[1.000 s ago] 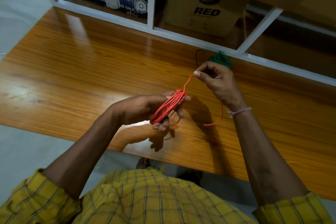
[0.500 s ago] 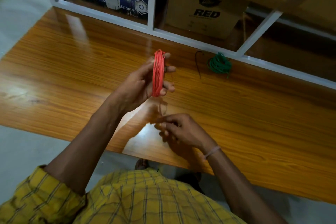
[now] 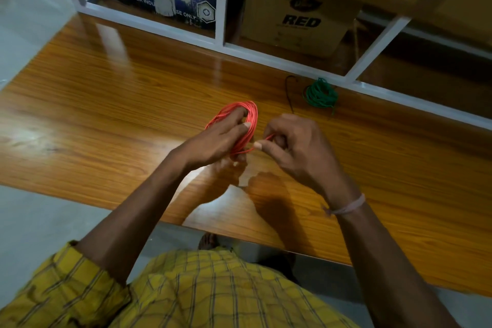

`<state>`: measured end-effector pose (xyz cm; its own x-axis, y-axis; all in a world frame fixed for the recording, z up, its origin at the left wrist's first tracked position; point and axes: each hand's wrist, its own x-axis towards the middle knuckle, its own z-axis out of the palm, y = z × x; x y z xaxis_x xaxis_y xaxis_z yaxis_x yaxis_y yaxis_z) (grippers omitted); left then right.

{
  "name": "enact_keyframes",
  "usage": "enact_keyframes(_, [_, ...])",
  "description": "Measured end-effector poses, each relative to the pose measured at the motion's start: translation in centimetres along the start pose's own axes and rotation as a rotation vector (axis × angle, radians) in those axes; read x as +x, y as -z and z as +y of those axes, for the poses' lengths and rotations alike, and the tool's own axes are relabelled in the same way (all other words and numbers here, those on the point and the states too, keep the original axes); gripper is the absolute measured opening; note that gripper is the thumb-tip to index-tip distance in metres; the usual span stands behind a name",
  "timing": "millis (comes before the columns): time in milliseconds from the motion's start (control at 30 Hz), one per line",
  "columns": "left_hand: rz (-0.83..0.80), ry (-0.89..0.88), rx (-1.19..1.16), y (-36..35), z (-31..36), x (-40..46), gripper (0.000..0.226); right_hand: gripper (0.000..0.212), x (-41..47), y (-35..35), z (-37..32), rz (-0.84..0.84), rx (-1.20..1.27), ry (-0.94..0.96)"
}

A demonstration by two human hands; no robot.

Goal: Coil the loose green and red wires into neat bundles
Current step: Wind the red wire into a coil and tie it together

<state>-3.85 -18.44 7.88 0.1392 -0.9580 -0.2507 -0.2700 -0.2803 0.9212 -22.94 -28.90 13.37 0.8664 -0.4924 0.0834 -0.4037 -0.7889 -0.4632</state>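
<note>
Your left hand (image 3: 218, 141) had its fingers spread inside the coiled red wire bundle (image 3: 246, 125) to keep its loops open, while your right hand (image 3: 290, 141) pinched its loose tail beside them for wrapping.

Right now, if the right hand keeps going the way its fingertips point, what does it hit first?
Probably the red coil held on the left hand. The right hand pinches the wire's end, pointing left, right beside it; depth is unclear.
</note>
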Motion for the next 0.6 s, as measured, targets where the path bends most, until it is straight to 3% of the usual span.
enact_keyframes(167, [-0.154, 0.003, -0.299, -0.4, 0.9, -0.5, 0.032, 0.022, 0.8, 0.0, 2.5, 0.133, 0.117, 0.047])
enact_keyframes(300, [-0.177, -0.023, -0.381, -1.1, 1.0, -0.3, 0.04, 0.023, 0.8, -0.7, 3.3, 0.227, 0.255, 0.016])
enact_keyframes(433, [-0.101, 0.036, -0.399, -1.4, 1.0, 0.4, 0.047, 0.02, 0.3, -1.7, 4.0, 0.32, 0.341, -0.032])
enact_keyframes(600, [-0.143, 0.09, -0.551, -1.3, 0.8, 0.9, 0.051, 0.021, -0.4, -3.1, 4.2, 0.384, 0.499, -0.139])
